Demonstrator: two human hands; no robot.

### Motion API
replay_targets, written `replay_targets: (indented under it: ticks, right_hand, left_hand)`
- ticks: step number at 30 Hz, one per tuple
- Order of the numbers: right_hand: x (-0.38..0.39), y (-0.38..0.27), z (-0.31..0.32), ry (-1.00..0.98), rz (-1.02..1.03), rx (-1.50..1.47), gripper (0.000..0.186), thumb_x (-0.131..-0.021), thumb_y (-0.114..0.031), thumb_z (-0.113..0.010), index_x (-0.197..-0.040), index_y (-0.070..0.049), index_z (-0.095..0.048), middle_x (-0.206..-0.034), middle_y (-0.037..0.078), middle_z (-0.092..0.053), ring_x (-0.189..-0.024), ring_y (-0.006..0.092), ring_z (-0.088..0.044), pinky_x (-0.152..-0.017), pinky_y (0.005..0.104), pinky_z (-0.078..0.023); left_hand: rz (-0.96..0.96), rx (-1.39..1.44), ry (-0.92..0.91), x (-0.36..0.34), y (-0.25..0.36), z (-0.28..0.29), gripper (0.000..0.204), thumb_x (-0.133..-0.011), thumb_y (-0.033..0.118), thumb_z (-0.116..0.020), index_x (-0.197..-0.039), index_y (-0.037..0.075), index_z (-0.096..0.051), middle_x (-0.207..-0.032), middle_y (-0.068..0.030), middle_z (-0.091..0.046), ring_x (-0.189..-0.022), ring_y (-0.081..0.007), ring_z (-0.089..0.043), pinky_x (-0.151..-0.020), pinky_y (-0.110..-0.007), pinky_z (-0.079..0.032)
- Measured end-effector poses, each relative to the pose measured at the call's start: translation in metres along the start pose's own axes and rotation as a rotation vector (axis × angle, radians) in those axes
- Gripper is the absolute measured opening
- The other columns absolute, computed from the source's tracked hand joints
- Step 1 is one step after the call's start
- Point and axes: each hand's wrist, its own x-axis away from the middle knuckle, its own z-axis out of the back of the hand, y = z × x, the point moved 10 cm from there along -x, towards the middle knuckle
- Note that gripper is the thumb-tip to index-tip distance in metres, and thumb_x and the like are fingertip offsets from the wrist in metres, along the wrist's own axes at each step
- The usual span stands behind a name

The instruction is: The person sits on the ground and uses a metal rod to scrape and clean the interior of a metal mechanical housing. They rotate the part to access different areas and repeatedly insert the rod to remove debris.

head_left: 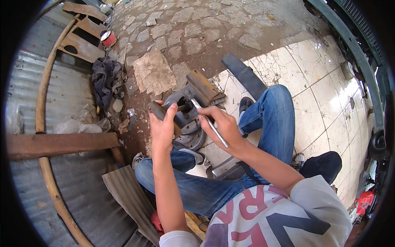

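My left hand (163,125) is closed around a grey metal part (176,98) that looks like a brake caliper, its thumb pressed on top. My right hand (224,125) grips a slim silver-handled tool (209,121). The tool's dark head reaches the far right side of the caliper-like part; its exact kind is hard to make out. Under my hands, close to my foot, lies a round grey metal disc (193,140) with holes, partly hidden. Just beyond the caliper-like part rests a rusty brown metal piece (203,83), with dark bristles showing at its near edge.
A dark flat bar (243,75) lies on the cracked white tiles (312,90) ahead of my right knee. A flat stone slab (154,73) and a dark cloth (106,80) are at the left. Corrugated metal sheeting (53,86) with wooden poles lines the left side.
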Motion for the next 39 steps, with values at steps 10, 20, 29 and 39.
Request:
replay_targets:
  ticks: [10,20,29,39]
  right_hand:
    - [0.005,0.0,-0.001,0.018,0.078,0.018,0.017,-0.086,-0.001,-0.065,-0.103,0.0,-0.059,-0.089,0.016,-0.067,-0.078,0.0301,-0.069,-0.067,0.0366,-0.054]
    - [0.009,-0.01,0.009,-0.002,0.101,0.018,0.013,-0.087,0.001,-0.064,-0.1,0.003,-0.062,-0.087,0.016,-0.066,-0.078,0.0275,-0.068,-0.067,0.0346,-0.053]
    - [0.024,0.018,0.004,-0.023,0.002,0.009,0.013,-0.087,-0.002,-0.065,-0.099,0.003,-0.063,-0.087,0.016,-0.067,-0.078,0.0283,-0.067,-0.069,0.0341,-0.052]
    - [0.001,0.006,-0.015,-0.093,0.2,0.113,0.012,-0.085,-0.002,-0.064,-0.097,0.0,-0.062,-0.088,0.016,-0.066,-0.08,0.031,-0.067,-0.071,0.0377,-0.053]
  left_hand:
    - [0.065,0.058,0.105,-0.005,-0.008,0.009,0.046,-0.087,0.027,-0.071,-0.116,0.004,-0.045,-0.103,-0.011,-0.058,-0.092,-0.0167,-0.057,-0.082,-0.031,-0.046]
    - [0.019,0.03,0.084,-0.009,0.002,0.009,0.047,-0.085,0.024,-0.073,-0.115,0.002,-0.045,-0.102,-0.0112,-0.058,-0.094,-0.0164,-0.057,-0.083,-0.032,-0.047]
    - [-0.002,0.043,0.1,-0.015,0.003,0.019,0.048,-0.085,0.027,-0.073,-0.115,0.002,-0.044,-0.099,-0.0094,-0.057,-0.089,-0.016,-0.055,-0.081,-0.031,-0.046]
    - [-0.027,-0.043,0.148,-0.02,-0.011,0.02,0.058,-0.08,0.038,-0.075,-0.115,0.001,-0.046,-0.103,-0.0179,-0.059,-0.094,-0.0266,-0.058,-0.087,-0.036,-0.045]
